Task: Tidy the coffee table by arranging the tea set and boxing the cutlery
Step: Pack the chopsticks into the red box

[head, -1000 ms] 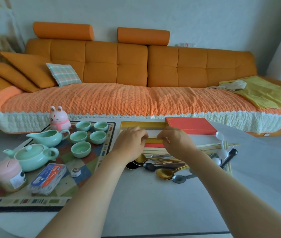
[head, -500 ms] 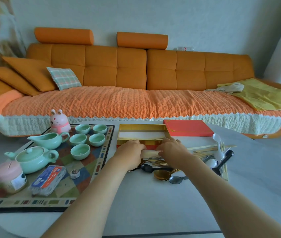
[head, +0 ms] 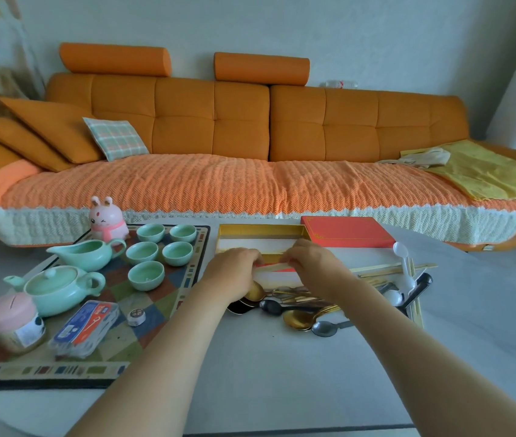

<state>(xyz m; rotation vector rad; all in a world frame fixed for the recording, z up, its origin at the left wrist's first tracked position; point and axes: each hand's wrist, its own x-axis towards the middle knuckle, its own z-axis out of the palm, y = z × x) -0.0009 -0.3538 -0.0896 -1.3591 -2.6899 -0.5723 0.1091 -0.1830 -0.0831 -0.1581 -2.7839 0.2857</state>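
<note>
Just at the near wall of the box, a bundle of chopsticks is held level between both hands. The left hand grips one end and the right hand the other, fingers curled in; the fingertips are hidden behind the knuckles.

The bundle looks about as long as the box is wide, so if it goes in even a little skewed an end could catch on a side wall and the sticks could fan out of the grip. Both wrists also hang right over the spoons heaped on the table, so a dropped elbow or a stray sleeve of motion could scatter them towards the edge.

As for containers, the gold-sided box shows only pale lining on the part of its floor that is visible; the hands cover its near strip. Its red lid lies flat, touching its right side. The five cups and the pitcher on the mat show just their green insides. The teapot has its lid on, so its contents are unknown, and likewise the pink-topped jar.

To the right lie spare chopsticks and a white spoon. A pink rabbit stands at the mat's far edge, with the sofa behind.
</note>
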